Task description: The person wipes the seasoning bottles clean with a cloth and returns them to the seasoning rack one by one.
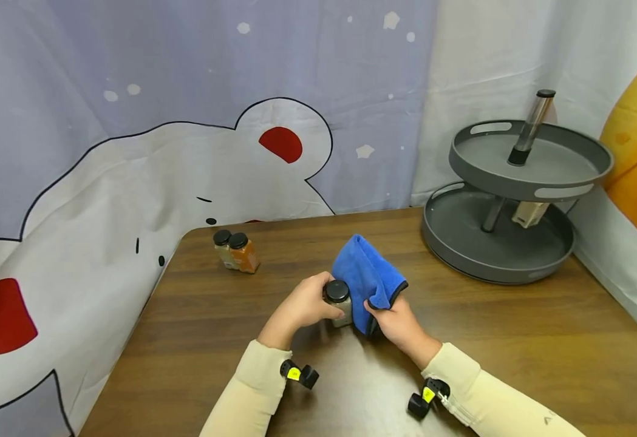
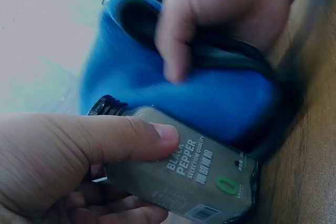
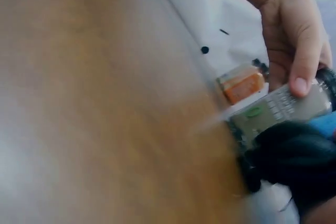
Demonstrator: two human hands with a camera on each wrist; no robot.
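My left hand (image 1: 308, 301) grips a black pepper jar (image 2: 205, 174) with a black lid; its label faces the left wrist camera. The thumb lies along the label side and the other fingers curl behind. In my right hand (image 1: 400, 323) a blue cloth (image 1: 367, 273) with black edging is pinched. The cloth hangs against the jar's right side in the head view. The right wrist view shows the jar (image 3: 273, 111) tilted, with the dark cloth edge in front of its lower part.
Two more spice jars stand side by side at the back left, one with orange contents (image 1: 245, 254), one paler (image 1: 223, 249). A grey two-tier round tray (image 1: 460, 258) occupies the back right of the wooden table (image 1: 198, 358), with a small beige box (image 1: 529, 213) between its tiers. A printed curtain hangs behind.
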